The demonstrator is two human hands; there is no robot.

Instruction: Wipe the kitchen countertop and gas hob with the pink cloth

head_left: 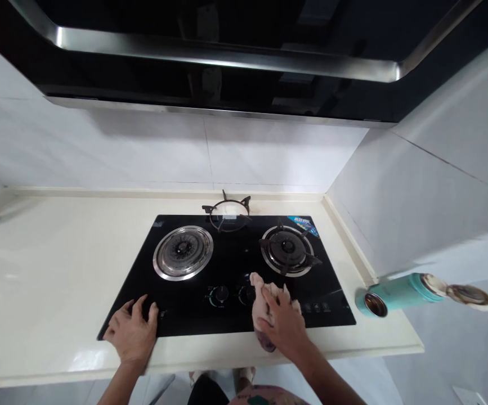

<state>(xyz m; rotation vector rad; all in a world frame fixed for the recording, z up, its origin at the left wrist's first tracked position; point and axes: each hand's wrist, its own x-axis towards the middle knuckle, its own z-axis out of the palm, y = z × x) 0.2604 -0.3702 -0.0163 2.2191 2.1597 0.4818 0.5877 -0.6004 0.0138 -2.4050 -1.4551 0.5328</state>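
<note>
My right hand [283, 323] grips a pale pink cloth [261, 306] and presses it on the front of the black glass gas stove [231, 270], beside a control knob. Part of the cloth hangs over the stove's front edge. Fingers spread and curved, my left hand [131, 332] rests at the stove's front left corner and holds nothing. The left burner [183, 253] has no pan support on it. On the right burner [287, 250] a dark pan support is in place. Another pan support [229, 216] lies at the stove's back edge, partly on the counter.
A cream counter [49, 281] surrounds the stove. At the right stand a turquoise thermos [404, 292] and an open cup of dark liquid [374, 305]. Low overhead hangs a black range hood [227, 84]. White wall tiles [155, 146] rise behind and at the right.
</note>
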